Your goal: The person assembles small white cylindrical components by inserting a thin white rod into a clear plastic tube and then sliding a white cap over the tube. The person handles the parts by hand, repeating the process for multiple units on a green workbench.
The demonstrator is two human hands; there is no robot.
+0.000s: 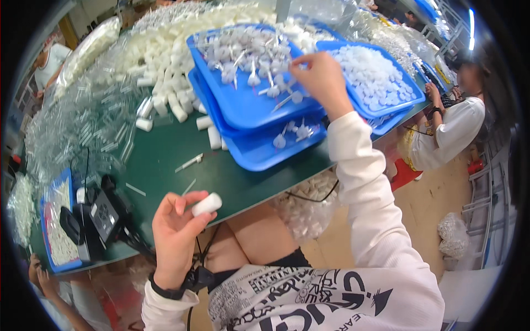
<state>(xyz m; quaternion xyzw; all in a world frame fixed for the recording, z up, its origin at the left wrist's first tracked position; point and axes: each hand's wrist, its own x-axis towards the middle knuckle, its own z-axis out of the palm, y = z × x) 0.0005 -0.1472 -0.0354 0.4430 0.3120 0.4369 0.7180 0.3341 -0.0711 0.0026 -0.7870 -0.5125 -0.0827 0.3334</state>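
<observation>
My left hand [175, 234] is raised near the table's front edge and pinches a small white plastic cap [207, 204] between thumb and fingers. My right hand [322, 80] reaches over the stacked blue trays [248, 110], its fingertips closed on one of the small white stemmed pieces [248, 55] heaped in the top tray. More of these stemmed pieces lie in the lower tray [292, 132]. A further blue tray [408, 99] to the right holds white round caps [372, 74].
The green table [165, 160] carries a large heap of white caps [165, 60], clear plastic tubes [94, 116] at left, a black device [107, 212] and a small blue tray [58, 226]. A seated person [450, 127] is at right; another person's hand [38, 273] at lower left.
</observation>
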